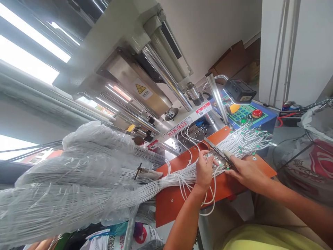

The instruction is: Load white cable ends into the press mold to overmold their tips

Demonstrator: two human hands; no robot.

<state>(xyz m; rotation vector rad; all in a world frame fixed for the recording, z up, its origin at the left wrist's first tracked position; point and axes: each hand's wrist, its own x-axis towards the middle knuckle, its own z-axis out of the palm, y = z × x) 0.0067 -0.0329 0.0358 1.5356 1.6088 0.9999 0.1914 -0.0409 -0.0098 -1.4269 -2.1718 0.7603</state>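
My right hand (246, 173) is closed around a long metal caliper (220, 152), which slants up and left over the cables. Close by, my left hand (205, 170) pinches a white cable (214, 184) near its end, just left of the tool. The fingertips partly hide that end. Below both hands, a thick bundle of white cables (182, 175) runs across an orange board (166, 205). Its many ends, with small green and silver tips (247, 139), fan out to the right of my hands. A few cable loops hang over the board's front edge.
A moulding press (166, 125) with metal columns stands behind the board, and several cables lead into it. At its right is a control box (256, 119) with a red button. Plastic-wrapped cable bundles (70, 177) fill the left. A white sack (312, 163) stands right.
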